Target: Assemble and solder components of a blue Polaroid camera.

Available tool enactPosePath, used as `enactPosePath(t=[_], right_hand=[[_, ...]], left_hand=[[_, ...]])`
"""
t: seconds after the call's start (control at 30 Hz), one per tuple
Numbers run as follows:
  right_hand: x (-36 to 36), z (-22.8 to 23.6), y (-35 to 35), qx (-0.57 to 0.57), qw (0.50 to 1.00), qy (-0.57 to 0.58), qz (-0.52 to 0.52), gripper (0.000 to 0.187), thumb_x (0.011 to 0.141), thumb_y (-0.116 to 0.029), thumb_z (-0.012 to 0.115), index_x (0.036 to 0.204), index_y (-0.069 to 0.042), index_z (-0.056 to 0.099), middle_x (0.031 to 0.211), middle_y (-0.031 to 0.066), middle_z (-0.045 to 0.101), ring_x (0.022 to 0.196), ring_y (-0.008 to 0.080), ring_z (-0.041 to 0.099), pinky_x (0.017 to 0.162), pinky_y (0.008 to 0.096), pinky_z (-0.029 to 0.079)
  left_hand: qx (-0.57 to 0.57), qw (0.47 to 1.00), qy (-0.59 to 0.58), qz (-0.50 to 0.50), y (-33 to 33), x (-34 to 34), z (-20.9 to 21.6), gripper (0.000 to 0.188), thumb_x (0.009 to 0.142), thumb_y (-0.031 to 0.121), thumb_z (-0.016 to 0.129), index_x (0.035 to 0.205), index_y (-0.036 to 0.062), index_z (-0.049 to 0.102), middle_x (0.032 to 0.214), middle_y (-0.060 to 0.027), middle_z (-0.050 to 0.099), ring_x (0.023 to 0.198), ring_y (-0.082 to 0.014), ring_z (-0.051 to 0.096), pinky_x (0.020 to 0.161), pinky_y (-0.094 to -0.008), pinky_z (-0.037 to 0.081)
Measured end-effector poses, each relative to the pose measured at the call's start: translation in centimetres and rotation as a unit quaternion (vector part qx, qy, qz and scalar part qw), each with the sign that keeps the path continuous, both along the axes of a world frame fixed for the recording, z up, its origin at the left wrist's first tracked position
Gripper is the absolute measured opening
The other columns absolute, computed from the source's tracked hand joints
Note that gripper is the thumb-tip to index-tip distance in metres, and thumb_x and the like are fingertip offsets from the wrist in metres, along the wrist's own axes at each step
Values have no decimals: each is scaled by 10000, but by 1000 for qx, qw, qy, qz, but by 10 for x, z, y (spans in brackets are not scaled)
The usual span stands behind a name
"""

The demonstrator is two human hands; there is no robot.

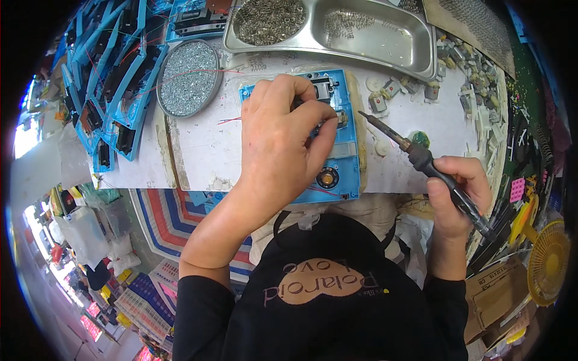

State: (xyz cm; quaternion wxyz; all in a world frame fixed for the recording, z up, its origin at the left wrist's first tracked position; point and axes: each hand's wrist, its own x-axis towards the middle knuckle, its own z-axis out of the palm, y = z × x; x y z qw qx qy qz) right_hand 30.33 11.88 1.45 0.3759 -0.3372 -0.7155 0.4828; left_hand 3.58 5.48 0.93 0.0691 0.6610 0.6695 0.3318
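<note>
A blue plastic housing (345,188) lies on the white work surface in front of me, with a round speaker-like part (327,177) near its lower end. My left hand (278,135) reaches over its upper left part, fingers curled together down inside. Whatever they pinch is hidden behind the hand. In my right hand (462,192) is a soldering iron (425,161), gripped by its black handle. Its dark tip points up and left, just right of the housing and apart from it. Thin red wires (230,120) stick out left of my left hand.
A metal tray (325,47) with small springs stands at the back, beside a round dish (189,78) of small metal pieces. Blue housings (111,78) are piled at left. Small motors (378,102) and white parts lie at right. A yellow fan (548,259) stands lower right.
</note>
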Motion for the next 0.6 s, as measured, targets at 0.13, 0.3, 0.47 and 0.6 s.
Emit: enactPosePath(t=[0.13, 0.3, 0.47, 0.6], right_hand=[[-7, -2, -1, -16, 1000, -5, 19, 300, 847, -91, 811, 1089, 1, 658, 858, 44, 693, 699, 50, 567, 632, 191, 427], [-13, -5, 4, 30, 998, -40, 35, 301, 851, -101, 813, 1095, -14, 659, 802, 17, 672, 646, 42, 535, 584, 192, 401], [-16, -5, 4, 15, 999, -31, 37, 301, 848, -102, 814, 1095, -26, 660, 774, 14, 662, 617, 42, 518, 559, 198, 393], [-18, -5, 5, 29, 998, -44, 46, 299, 847, -105, 814, 1090, -25, 659, 773, 18, 668, 611, 47, 523, 548, 202, 394]], left_hand=[[-21, 1000, 21, 8, 4, 4, 3, 124, 718, 55, 777, 830, 54, 722, 934, -68, 562, 848, -265, 535, 749, -376, 438], [-22, 999, 45, 1, 6, 5, 6, 129, 712, 52, 776, 828, 64, 720, 930, -72, 560, 862, -280, 538, 756, -391, 440], [-26, 998, 63, -16, 6, 4, 9, 143, 717, 54, 778, 846, 76, 722, 941, -71, 561, 881, -290, 539, 780, -407, 430], [-35, 997, 70, -21, 6, 3, 10, 142, 725, 57, 775, 849, 86, 712, 949, -67, 563, 885, -282, 544, 782, -409, 421]])
